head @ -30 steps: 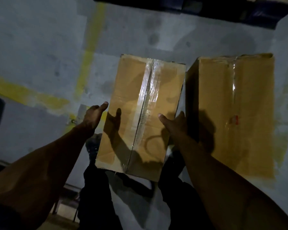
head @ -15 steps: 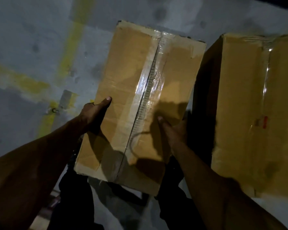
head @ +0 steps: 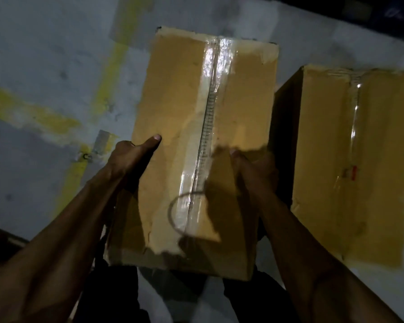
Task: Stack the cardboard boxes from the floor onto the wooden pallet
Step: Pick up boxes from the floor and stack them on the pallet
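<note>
- Head view: a tall brown box (head: 196, 148) fills the middle. Clear tape runs down its top.
- The left hand (head: 128, 159) holds the box's left side, at about 9 o'clock from the tape. Its thumb lies flat on top. The other fingers go down the side, out of sight.
- The right hand (head: 254, 169) holds the box's right side, at about 3 o'clock. It is dark with shadow. The thumb presses on top and the fingers wrap round the edge.
- A second box (head: 350, 164) sits on the floor (head: 33, 54) at 3 o'clock, just beside the held one. I cannot tell if the two touch.
- Yellow lines (head: 107, 73) are painted on the grey floor at 9 to 11 o'clock.
- The pallet is not in sight.
- Step in hand, I think: picking up the first box with both hands.
- Next, I think: lift it clear, keep it level, turn to find the pallet, and set it down flat. The second box waits its turn.
</note>
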Motion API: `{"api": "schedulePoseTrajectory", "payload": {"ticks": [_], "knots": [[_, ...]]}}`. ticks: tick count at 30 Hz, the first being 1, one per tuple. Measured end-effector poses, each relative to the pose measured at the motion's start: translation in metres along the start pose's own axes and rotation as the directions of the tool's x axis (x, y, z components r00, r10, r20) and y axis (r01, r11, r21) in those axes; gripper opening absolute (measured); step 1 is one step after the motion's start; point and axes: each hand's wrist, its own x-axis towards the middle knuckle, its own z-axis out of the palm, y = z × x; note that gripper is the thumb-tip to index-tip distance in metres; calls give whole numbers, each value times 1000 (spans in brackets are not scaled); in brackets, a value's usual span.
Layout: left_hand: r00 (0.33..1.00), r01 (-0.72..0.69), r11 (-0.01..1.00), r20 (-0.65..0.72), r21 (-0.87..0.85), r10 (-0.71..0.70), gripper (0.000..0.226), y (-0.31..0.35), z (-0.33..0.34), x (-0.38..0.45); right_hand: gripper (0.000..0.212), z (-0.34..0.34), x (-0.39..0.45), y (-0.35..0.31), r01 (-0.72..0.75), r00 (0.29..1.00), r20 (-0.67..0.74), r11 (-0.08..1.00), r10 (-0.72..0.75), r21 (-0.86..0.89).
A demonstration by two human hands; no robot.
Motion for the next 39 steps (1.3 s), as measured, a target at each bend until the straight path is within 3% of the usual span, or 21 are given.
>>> {"api": "schedulePoseTrajectory", "payload": {"ticks": [3,7,10,14,19,22,31,39], "knots": [[998,-55,997,-8,58,55,70,13,-34,-27,79,-22,-19,-35,41,999,32,999,-40,-35],[992,-106,992,-60,68,110,69,36,-87,-63,87,-40,-65,-86,88,995,51,996,-87,-11],[990,-103,991,-91,82,110,74,55,-137,-87,75,-53,-111,-127,172,985,27,983,-171,-56],[985,-102,992,-130,77,111,118,85,-217,-115,71,-59,-180,-192,231,971,-48,969,-236,-83],[968,-163,986,-190,30,166,126,117,-327,-139,78,-43,-259,-284,260,961,-77,962,-266,-84],[965,-163,987,-211,-10,157,135,126,-391,-146,72,-26,-305,-336,315,942,-87,943,-325,-111],[947,-208,966,-279,-151,160,115,132,-550,-165,65,35,-415,-463,476,864,-109,868,-491,-140],[913,-206,963,-388,-176,125,100,146,-639,-168,62,68,-460,-539,552,825,-49,820,-564,-149]]}}
